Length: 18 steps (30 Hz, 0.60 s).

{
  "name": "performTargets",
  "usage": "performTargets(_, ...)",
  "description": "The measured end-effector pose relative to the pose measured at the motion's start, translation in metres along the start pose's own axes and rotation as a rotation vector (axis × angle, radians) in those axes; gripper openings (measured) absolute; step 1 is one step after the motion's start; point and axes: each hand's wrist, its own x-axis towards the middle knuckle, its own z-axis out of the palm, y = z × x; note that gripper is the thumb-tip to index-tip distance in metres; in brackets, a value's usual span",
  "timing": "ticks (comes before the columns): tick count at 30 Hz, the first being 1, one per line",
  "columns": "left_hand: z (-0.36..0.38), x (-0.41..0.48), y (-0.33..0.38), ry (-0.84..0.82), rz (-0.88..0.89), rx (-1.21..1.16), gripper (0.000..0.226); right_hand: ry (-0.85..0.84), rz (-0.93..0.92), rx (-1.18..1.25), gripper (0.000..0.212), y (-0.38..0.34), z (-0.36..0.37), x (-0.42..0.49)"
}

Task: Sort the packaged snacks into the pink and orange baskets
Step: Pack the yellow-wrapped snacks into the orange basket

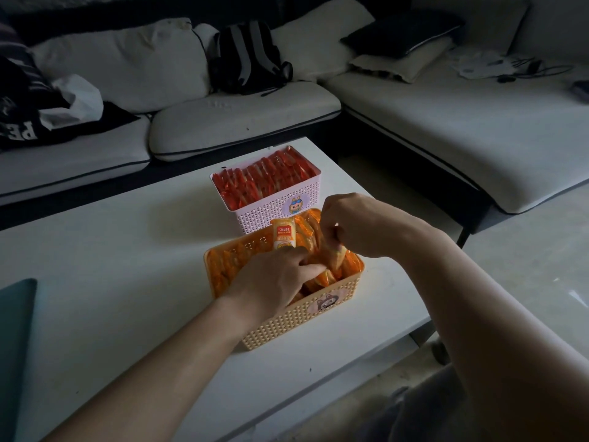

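Left hand (275, 279) grip clamped on orange packets (283, 234), fingertips hidden; right hand (353, 223) grip pinching same packets.

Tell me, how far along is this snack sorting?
Nearly finished, it seems. Done: the pink basket holds tidy rows of red packets, and no loose packets show on the table. In hand: the left hand and right hand both grip orange packets inside the orange basket. Remaining: probably just settling those, including one upright packet.
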Motion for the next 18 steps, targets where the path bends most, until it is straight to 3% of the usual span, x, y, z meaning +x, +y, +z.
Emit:
performTargets(7, -0.021, 0.011, -0.01, -0.046, -0.042, -0.016, 0.04, -0.032, 0.053, 0.069, 0.026, 0.003, -0.003, 0.001)
performTargets(12, -0.021, 0.017, -0.003, -0.12, -0.05, -0.019, 0.036, -0.088, 0.119, 0.093, 0.02, 0.008, 0.018, 0.011)
performTargets(18, -0.023, 0.026, 0.004, -0.085, -0.092, -0.099, 0.033, -0.082, 0.169, 0.103, 0.02, 0.013, 0.038, 0.018)
